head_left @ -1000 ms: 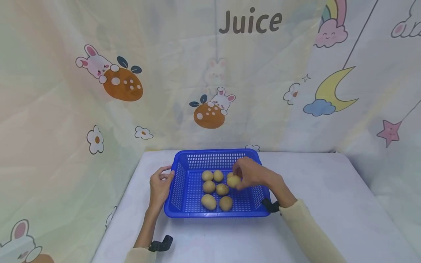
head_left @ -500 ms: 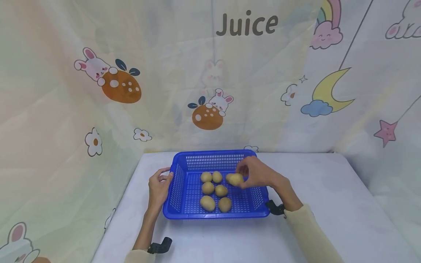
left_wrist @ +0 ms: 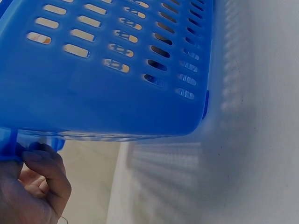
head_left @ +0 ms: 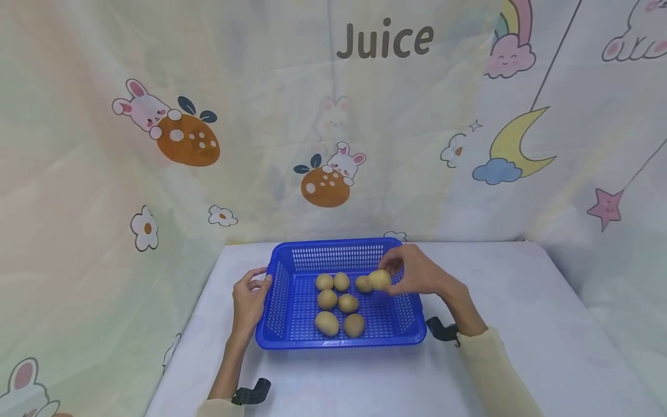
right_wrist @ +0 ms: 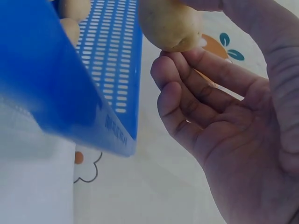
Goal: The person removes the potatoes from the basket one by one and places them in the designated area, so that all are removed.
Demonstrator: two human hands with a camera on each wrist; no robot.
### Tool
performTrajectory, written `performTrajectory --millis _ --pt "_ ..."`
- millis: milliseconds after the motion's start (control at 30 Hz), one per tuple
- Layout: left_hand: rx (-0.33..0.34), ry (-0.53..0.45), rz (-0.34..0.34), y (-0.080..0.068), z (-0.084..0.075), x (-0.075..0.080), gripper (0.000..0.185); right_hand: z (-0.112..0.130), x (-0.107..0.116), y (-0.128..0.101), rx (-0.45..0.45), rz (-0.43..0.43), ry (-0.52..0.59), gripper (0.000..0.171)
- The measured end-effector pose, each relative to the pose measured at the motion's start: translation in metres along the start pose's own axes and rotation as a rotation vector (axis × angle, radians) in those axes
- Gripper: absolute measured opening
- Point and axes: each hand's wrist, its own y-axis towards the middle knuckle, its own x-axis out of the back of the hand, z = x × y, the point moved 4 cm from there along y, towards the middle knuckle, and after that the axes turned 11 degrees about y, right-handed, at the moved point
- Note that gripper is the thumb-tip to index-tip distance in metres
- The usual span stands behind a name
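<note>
One potato [head_left: 380, 280] in right hand [head_left: 417, 277] grip, left hand [head_left: 249, 298] on basket [head_left: 275, 301] rim

The right hand [head_left: 417, 275] pinches a potato [head_left: 379, 280] over the blue basket [head_left: 281, 289], whose rim the left hand [head_left: 248, 296] holds.

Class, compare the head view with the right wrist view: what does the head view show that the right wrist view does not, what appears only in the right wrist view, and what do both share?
Only the head view shows the left hand holding the blue basket's left rim, six more potatoes lying inside it, the white table and the word Juice on the backdrop. Only the right wrist view shows the underside of the right hand's fingers cradling the potato, and the basket's outer wall close up. Both show the right hand, the held potato and the blue basket.
</note>
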Motion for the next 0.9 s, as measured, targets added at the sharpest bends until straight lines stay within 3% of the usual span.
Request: performTrajectory --millis 533,900 --pt "0.012 0.009 -0.006 0.000 0.002 -0.002 0.034 -0.004 0.022 -0.015 0.010 -0.080 0.080 0.034" --pt "-0.004 0.012 -0.015 0.000 0.003 -0.002 0.032 -0.012 0.044 -0.030 0.022 -0.153 0.065 0.032"
